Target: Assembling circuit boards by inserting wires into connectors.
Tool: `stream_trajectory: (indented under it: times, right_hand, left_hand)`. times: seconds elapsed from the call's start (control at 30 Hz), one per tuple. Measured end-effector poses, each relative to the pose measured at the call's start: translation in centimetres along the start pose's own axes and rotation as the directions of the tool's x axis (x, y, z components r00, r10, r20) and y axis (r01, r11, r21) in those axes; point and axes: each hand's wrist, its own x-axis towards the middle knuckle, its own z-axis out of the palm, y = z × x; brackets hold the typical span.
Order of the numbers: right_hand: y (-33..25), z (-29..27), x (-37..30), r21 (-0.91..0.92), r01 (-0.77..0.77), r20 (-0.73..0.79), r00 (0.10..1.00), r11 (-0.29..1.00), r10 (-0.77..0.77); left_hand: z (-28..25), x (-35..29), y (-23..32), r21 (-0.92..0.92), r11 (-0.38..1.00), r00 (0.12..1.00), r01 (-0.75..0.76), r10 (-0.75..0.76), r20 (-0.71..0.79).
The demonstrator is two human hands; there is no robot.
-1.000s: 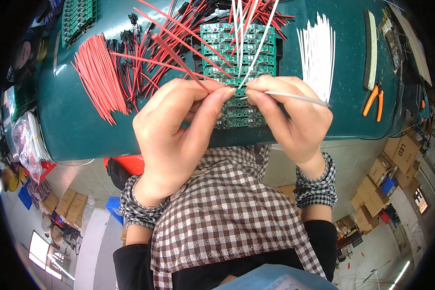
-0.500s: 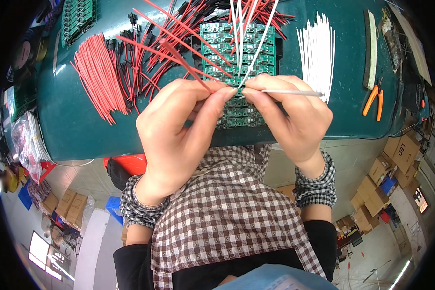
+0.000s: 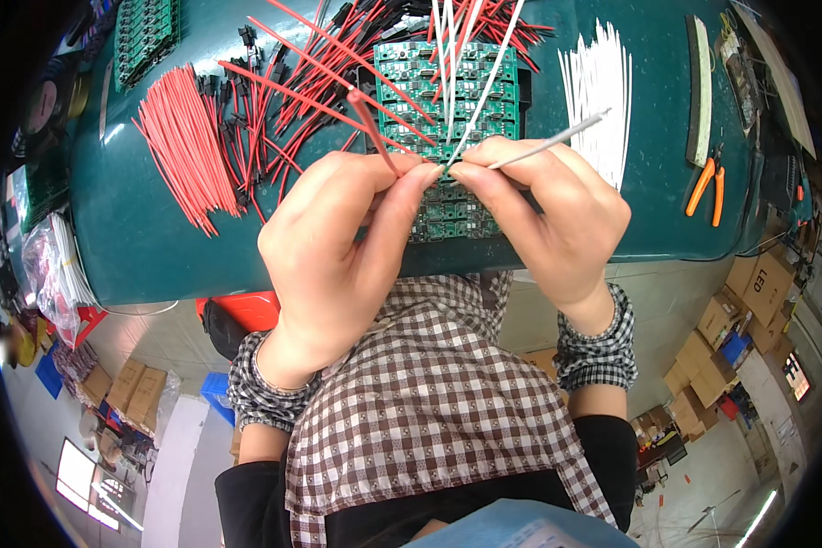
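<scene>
My left hand [image 3: 342, 237] pinches a red wire [image 3: 372, 128] between thumb and forefinger; its free end points up and toward the camera. Close beside it, my right hand [image 3: 548, 215] pinches a white wire [image 3: 557, 139] that slants up to the right. The two sets of fingertips almost meet over a panel of green circuit boards [image 3: 447, 73]. The wire tips are hidden by my fingers. Several red and white wires stand out from the panel's boards just beyond my hands, with their far ends spread toward the back of the table.
Left lies a bundle of red wires [image 3: 190, 151], next to red-and-black leads with black connectors [image 3: 247, 119]. White wires [image 3: 601, 100] lie to the right, then orange-handled cutters [image 3: 706, 190] and a pale strip [image 3: 699, 91]. More green boards [image 3: 146, 41] sit at the back left.
The white wire in my right hand has swung its free end upward, from nearly level to a slant. The red wire in my left hand has turned more upright. Both hands have barely shifted.
</scene>
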Motion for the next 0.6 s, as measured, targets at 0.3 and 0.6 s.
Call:
stream_trajectory:
  times: [0.3, 0.6]
  right_hand:
    - [0.6, 0.4, -0.1, 0.020, 0.012, -0.044, 0.999, 1.000, -0.011]
    - [1.4, 0.2, 0.1, 0.007, 0.046, 0.028, 0.999, 0.999, -0.046]
  left_hand:
    - [0.2, 0.0, 0.1, 0.049, 0.998, 0.999, -0.045, 0.044, 0.020]
    - [0.8, -0.2, -0.2, -0.120, 0.992, 0.999, 0.045, -0.047, -0.012]
